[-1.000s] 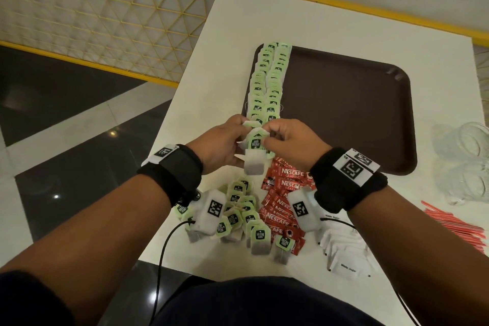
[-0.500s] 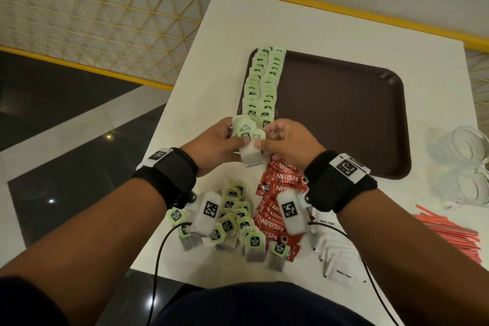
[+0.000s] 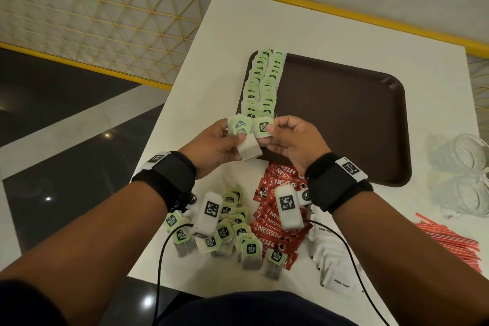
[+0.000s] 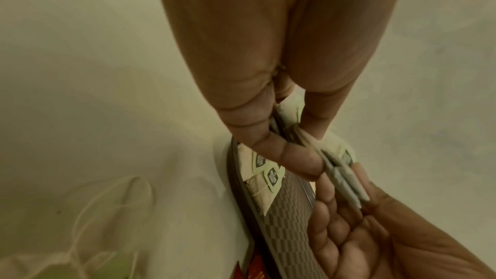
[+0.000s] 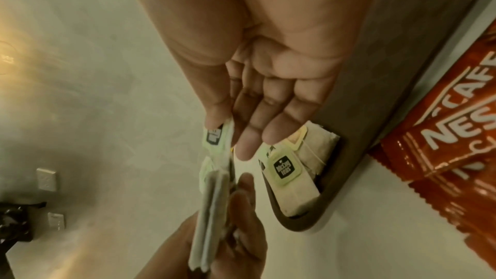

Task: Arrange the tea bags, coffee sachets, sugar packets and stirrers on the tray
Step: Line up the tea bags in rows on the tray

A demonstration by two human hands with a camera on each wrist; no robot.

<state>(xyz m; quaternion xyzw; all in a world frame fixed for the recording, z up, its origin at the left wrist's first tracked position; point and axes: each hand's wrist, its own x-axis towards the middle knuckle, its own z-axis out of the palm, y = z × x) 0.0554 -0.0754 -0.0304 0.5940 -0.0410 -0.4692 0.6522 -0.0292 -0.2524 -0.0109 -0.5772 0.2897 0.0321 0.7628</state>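
Brown tray (image 3: 344, 119) holds two tea-bag rows (image 3: 260, 82); both hands' grips pinch tea bags (image 3: 248, 137).

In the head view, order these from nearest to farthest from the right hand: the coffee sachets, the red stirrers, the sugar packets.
From the right hand:
1. Coffee sachets, just below the wrist, toward the person.
2. Sugar packets, at the near table edge.
3. Red stirrers, far right.
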